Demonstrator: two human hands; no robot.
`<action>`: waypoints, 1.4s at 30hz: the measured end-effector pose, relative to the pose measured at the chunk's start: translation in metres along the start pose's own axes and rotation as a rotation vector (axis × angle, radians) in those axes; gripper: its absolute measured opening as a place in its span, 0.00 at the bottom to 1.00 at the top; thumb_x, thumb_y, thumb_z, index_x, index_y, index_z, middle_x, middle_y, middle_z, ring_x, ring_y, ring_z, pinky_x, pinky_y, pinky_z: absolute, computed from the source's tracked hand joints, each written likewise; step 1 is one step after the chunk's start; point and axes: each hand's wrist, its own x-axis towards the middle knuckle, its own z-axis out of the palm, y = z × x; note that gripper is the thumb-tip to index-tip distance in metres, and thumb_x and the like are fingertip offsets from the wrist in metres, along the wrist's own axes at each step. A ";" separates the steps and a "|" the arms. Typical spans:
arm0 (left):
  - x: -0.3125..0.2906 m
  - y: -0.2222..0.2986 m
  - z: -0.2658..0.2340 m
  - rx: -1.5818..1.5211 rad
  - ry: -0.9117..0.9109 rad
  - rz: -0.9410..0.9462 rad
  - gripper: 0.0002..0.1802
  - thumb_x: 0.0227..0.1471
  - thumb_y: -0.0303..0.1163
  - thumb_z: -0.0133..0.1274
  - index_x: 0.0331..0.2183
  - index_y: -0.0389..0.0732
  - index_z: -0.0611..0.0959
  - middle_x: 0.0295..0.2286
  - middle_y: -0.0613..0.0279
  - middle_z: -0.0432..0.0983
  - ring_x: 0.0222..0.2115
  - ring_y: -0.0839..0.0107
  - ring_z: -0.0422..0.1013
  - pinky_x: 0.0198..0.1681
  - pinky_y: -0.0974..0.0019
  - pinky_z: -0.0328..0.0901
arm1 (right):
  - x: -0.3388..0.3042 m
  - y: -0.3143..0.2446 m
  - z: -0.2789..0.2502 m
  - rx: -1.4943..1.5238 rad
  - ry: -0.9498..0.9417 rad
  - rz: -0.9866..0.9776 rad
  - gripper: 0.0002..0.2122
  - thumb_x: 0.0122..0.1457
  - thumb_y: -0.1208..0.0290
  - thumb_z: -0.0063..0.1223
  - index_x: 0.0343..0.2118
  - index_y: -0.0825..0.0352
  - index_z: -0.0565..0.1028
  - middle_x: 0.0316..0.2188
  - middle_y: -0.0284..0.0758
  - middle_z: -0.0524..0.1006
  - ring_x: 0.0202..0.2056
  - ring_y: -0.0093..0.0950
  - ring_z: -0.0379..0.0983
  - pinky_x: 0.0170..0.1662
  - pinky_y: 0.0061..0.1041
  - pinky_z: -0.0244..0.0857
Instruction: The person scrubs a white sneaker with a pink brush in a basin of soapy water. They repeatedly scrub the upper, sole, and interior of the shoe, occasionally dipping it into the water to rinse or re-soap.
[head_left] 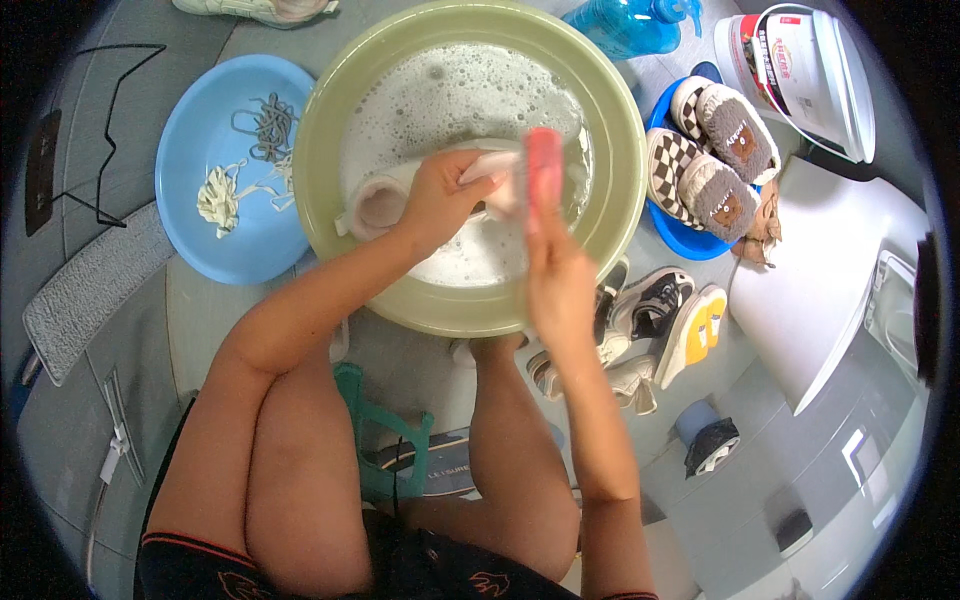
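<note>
Over the large olive-green basin [318, 160], my left hand [445, 200] is closed on a white shoe [380, 205]. The shoe lies partly in foamy water [440, 90], its round opening facing up at the left. My left fingers pinch a pale flap of it. My right hand [560, 280] grips a pink-red brush [543, 165], held upright against the right side of the shoe. Motion smears the brush and the right fingers, and the bristles are hard to make out. My left hand and the brush cover part of the shoe.
A light-blue basin [185, 130] with shoelaces [268, 128] stands at left. On the right are a blue basin [690, 243] of checkered slippers [725, 125], several shoes [665, 300], a white bucket [800, 80] and a blue pump bottle [630, 30]. A green stool [420, 450] is below.
</note>
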 end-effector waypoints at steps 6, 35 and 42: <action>0.007 0.001 -0.005 0.036 -0.049 0.149 0.11 0.55 0.25 0.54 0.40 0.32 0.82 0.31 0.67 0.80 0.29 0.82 0.72 0.32 0.74 0.68 | -0.013 -0.018 -0.002 -0.098 -0.060 -0.056 0.21 0.66 0.64 0.45 0.62 0.49 0.64 0.22 0.49 0.76 0.22 0.42 0.76 0.29 0.39 0.69; 0.006 0.003 -0.005 0.010 -0.081 -0.054 0.13 0.56 0.28 0.55 0.42 0.31 0.81 0.37 0.62 0.80 0.37 0.78 0.74 0.42 0.71 0.69 | -0.013 -0.020 -0.003 0.032 0.105 -0.047 0.25 0.65 0.68 0.47 0.64 0.44 0.61 0.36 0.48 0.80 0.33 0.47 0.78 0.36 0.41 0.71; 0.001 0.005 -0.003 0.048 -0.042 0.020 0.10 0.55 0.29 0.54 0.37 0.33 0.81 0.31 0.64 0.79 0.31 0.81 0.72 0.34 0.72 0.68 | 0.022 -0.004 0.019 -0.164 0.089 -0.009 0.24 0.64 0.63 0.48 0.63 0.39 0.62 0.20 0.43 0.76 0.20 0.43 0.75 0.24 0.43 0.68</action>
